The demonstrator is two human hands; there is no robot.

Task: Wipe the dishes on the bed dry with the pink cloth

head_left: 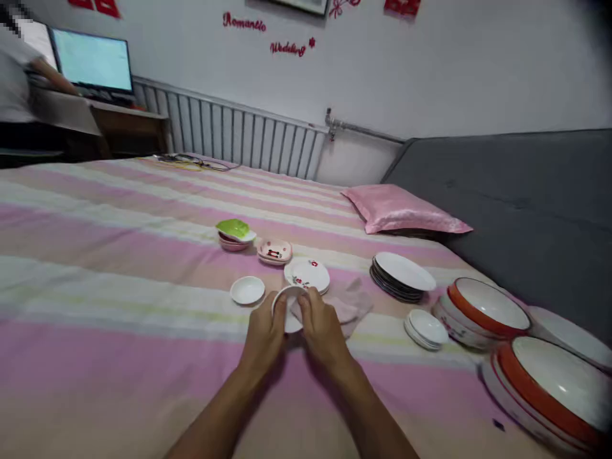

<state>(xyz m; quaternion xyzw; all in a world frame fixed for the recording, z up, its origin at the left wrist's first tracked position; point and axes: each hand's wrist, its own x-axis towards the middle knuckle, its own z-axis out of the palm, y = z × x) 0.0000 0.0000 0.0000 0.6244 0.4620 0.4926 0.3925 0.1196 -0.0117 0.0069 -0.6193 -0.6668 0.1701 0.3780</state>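
Observation:
Between my hands a small white dish is held up, tilted toward me. My left hand grips its left rim, thumb on the inner face. My right hand presses a pale pink cloth to the dish's right side, and the rest of the cloth trails out to the right onto the bed. Just left of my hands lies another small white dish. Behind them sit white plates with red flowers, pink square dishes, and a green leaf-shaped dish on top of pink bowls.
To the right stand a stack of plates, small white dishes and large orange-rimmed bowls. A pink pillow lies by the grey headboard. Cables rest at the bed's far edge. A person sits at a desk with monitors.

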